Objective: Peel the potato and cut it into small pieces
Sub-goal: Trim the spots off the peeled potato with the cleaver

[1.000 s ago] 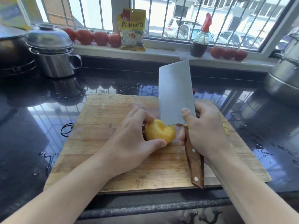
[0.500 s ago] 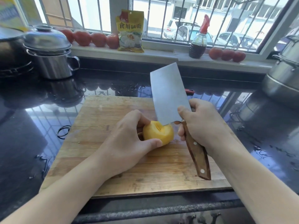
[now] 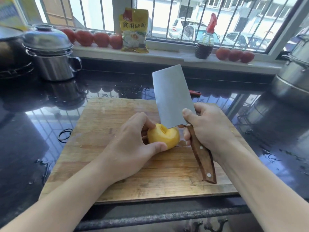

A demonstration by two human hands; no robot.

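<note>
potato [image 3: 163, 137] partly behind left fingers [image 3: 142, 122], steamer [image 3: 294, 71] cropped right

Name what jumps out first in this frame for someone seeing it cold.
The big cleaver, gripped by the right hand, stands blade-up over the middle of the cutting board, its heel edge at a peeled yellow potato. The left hand holds that potato on the board. Behind, red tomatoes line the windowsill beside a yellow packet.

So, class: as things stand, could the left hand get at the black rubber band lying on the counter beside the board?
Probably yes, once it lets go. The left hand now holds the potato; the rubber band lies on the counter left of the cutting board, with nothing between them.
</note>
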